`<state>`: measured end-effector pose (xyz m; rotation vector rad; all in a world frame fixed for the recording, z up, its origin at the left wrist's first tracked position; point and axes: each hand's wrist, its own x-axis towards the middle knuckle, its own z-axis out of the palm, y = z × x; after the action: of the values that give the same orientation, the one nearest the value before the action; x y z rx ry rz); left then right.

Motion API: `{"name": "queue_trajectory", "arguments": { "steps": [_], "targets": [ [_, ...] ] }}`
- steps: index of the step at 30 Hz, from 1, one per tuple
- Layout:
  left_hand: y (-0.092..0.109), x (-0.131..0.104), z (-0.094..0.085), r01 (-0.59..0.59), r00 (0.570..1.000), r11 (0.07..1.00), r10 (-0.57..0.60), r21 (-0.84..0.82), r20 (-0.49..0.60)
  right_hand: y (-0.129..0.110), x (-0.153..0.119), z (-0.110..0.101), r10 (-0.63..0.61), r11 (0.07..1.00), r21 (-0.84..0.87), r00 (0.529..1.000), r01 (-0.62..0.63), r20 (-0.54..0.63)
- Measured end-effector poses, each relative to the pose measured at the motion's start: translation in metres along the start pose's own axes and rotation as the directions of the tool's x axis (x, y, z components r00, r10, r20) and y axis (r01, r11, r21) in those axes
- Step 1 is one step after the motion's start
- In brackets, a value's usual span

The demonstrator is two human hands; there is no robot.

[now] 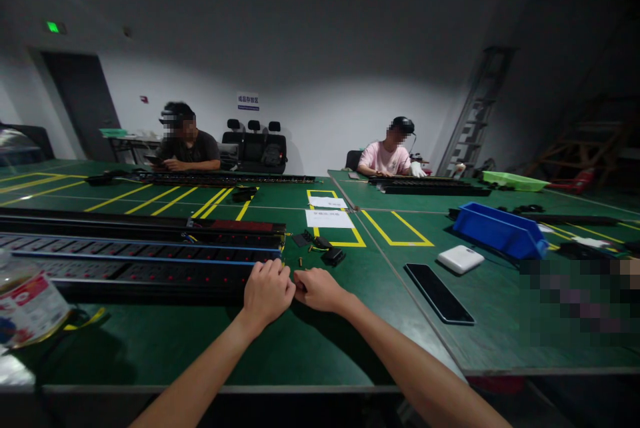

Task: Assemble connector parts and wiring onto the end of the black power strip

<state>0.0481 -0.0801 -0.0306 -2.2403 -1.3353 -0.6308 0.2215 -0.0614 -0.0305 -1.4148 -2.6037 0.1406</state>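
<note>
Long black strips (175,275) with rows of small red marks lie side by side on the green table (200,348), reaching in from the left. My left hand (269,291) is closed at the right end of the nearest strips, its fingers curled over that end. Close beside it on the right, my right hand (320,289) is closed too, fingertips turned toward the left hand. Whatever lies between the fingers of either hand is hidden. Just beyond my hands are a black connector piece (333,256) and a small brass-coloured piece (301,261).
A phone (439,293), a white case (461,259) and a blue bin (500,230) are on the right. A labelled container (30,308) stands at the left. White papers (329,219) lie ahead. Two people sit across the table; a blurred patch covers the right edge.
</note>
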Motion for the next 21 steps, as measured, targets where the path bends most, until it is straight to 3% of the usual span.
{"name": "queue_trajectory", "arguments": {
  "steps": [21],
  "targets": [
    [-0.0008, -0.0004, 0.0006, -0.006, 1.0, 1.0, 0.006, 0.007, 0.017, 0.0005, 0.0013, 0.0033, 0.004, 1.0, -0.006, 1.0, -0.004, -0.001]
  ]
}}
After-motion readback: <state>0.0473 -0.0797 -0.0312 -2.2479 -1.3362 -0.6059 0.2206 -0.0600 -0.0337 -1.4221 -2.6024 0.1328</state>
